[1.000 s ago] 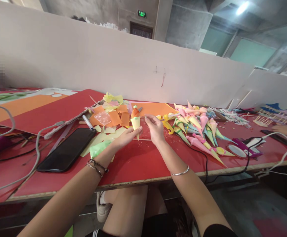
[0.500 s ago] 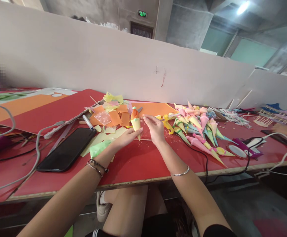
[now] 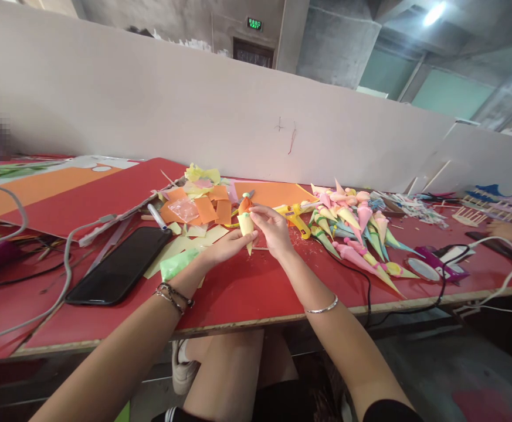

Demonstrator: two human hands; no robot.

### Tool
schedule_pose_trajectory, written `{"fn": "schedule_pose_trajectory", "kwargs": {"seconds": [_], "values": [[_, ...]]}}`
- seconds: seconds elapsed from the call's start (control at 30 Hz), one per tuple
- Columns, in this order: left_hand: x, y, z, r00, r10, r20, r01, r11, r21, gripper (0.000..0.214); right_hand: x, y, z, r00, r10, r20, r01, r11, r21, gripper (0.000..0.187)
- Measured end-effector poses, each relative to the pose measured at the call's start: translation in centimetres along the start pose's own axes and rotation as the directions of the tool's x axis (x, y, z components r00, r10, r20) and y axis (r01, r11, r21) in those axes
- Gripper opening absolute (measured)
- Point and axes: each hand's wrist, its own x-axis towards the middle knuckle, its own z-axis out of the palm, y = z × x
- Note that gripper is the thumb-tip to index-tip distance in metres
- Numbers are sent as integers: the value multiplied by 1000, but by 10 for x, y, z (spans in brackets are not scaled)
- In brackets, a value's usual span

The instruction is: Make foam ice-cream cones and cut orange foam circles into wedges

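Left hand (image 3: 227,245) is pinching the yellow paper cone (image 3: 247,225) from below, just above the tabletop (image 3: 247,290) at frame centre. Right hand (image 3: 275,228) is gripping its rim by the orange top (image 3: 244,204). Looks like the top is being seated. Finishing that is calling for a steady cone and light pressure. Glue gun (image 3: 298,218) is lying just to the right.

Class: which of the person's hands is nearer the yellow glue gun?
Right. The right hand sits just beside the glue gun; the left hand, holding the paper cone, is farther away.

Dark bracelets (image 3: 173,296) sit by the left hand (image 3: 228,246), a silver bangle (image 3: 321,306) by the right hand (image 3: 275,230).
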Motion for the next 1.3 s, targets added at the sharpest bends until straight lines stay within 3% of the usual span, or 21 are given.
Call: {"fn": "schedule_pose_trajectory", "kwargs": {"seconds": [0.47,0.67,0.8,0.97,1.3], "values": [[0,1,0,999,15,29,-16,1000,11,47,0,1,-1,1000,27,-14,-27,1000,5,15],[0,1,0,999,23,24,-23,1000,-3,45,0,-3,1,990,141,-8,-139,987,82,29],[2,-3,0,998,43,41,-43,999,-20,46,1,-1,0,981,188,55,-194,973,129,42],[3,-7,-1,996,73,41,-71,996,-47,47,2,2,-3,946,277,165,-291,954,66,52],[4,-5,-1,998,47,32,-46,998,-47,50,2,3,-1,969,218,115,-230,967,111,52]]}}
